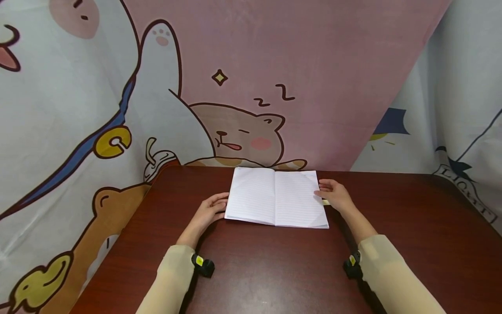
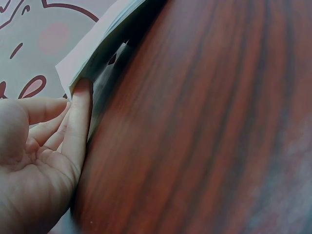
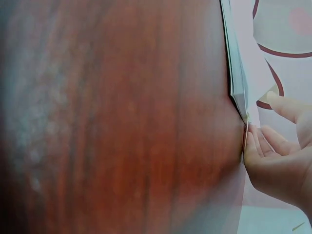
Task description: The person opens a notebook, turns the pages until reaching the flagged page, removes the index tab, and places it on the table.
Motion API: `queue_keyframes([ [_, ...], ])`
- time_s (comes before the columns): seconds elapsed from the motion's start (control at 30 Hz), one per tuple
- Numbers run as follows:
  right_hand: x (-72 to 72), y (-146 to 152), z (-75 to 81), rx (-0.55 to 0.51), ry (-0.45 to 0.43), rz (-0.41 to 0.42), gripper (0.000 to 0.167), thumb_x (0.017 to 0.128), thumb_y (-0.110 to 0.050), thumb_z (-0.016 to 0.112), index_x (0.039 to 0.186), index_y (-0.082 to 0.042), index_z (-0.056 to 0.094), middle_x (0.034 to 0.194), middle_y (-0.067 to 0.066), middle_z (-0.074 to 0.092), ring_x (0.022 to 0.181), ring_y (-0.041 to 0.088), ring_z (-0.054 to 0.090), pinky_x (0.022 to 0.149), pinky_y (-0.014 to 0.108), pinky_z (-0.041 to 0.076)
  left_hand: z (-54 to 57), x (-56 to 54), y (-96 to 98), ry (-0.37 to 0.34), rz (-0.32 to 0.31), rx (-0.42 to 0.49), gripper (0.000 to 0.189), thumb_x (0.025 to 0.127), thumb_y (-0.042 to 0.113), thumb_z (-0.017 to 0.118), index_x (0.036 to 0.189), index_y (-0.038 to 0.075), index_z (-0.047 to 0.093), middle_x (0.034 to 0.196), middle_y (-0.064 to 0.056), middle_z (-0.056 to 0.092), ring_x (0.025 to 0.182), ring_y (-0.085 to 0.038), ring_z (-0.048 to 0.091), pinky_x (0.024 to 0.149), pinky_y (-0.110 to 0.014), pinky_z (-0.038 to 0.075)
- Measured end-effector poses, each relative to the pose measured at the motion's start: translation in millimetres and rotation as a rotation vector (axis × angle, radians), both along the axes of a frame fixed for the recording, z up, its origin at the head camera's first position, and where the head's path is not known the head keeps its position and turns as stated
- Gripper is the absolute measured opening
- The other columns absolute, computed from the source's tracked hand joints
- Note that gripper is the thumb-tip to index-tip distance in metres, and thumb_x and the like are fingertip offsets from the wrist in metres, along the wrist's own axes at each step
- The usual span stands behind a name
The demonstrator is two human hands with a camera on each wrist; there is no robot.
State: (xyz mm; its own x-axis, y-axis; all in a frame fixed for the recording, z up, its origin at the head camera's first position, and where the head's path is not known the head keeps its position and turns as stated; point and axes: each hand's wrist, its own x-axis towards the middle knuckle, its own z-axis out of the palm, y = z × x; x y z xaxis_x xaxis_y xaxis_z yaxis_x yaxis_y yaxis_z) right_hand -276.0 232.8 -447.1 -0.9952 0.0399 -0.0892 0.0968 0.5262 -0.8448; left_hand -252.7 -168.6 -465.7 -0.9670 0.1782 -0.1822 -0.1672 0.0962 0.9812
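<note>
An open notebook (image 1: 252,196) with blank lined pages lies near the far edge of the table. My left hand (image 1: 209,210) holds its left edge; the left wrist view shows a finger reaching under the cover (image 2: 105,66) and the thumb by the page corner. At the right edge is my right hand (image 1: 334,195), gripping it with the thumb (image 3: 282,105) on the page and the other fingers lower, beside the edge. A short pale yellow strip (image 1: 326,202) sticks out from the right side, close to that hand. Some fingertips are hidden by the notebook.
The dark reddish-brown table (image 1: 270,270) stretches toward me and to both sides. Behind it hangs a cloth (image 1: 313,87) printed with cartoon animals. A small black device (image 1: 203,265) is strapped at the left wrist, and another device (image 1: 353,266) at the right.
</note>
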Motion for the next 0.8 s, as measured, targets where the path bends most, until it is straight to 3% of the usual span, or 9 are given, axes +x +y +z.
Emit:
queue_keyframes([
  [0.23, -0.7, 2.0, -1.6, 0.070, 0.017, 0.061, 0.060, 0.095, -0.012, 0.065, 0.144, 0.013, 0.041, 0.141, 0.034, 0.049, 0.130, 0.045, 0.048, 0.107, 0.050, 0.043, 0.5, 0.5, 0.7, 0.001, 0.007, -0.001, 0.043, 0.103, 0.005, 0.049, 0.146, 0.006, 0.048, 0.140, -0.023, 0.056, 0.101, -0.009, 0.064, 0.080, -0.024, 0.056],
  [0.47, -1.6, 1.0, 0.8, 0.135, -0.028, 0.081, 0.059, 0.095, -0.013, 0.065, 0.144, 0.012, 0.042, 0.143, 0.037, 0.046, 0.131, 0.047, 0.046, 0.108, 0.054, 0.042, 0.6, 0.2, 1.0, 0.006, 0.011, -0.003, 0.043, 0.103, 0.004, 0.049, 0.146, 0.005, 0.048, 0.139, -0.023, 0.056, 0.099, -0.009, 0.064, 0.079, -0.023, 0.056],
  [0.8, -2.0, 0.0, 2.1, 0.127, -0.056, 0.072, 0.058, 0.096, -0.012, 0.062, 0.144, 0.014, 0.041, 0.145, 0.037, 0.043, 0.132, 0.048, 0.044, 0.108, 0.055, 0.042, 0.3, 0.8, -0.5, 0.003, 0.000, 0.001, 0.043, 0.103, 0.005, 0.049, 0.146, 0.005, 0.048, 0.140, -0.024, 0.055, 0.100, -0.009, 0.064, 0.079, -0.023, 0.056],
])
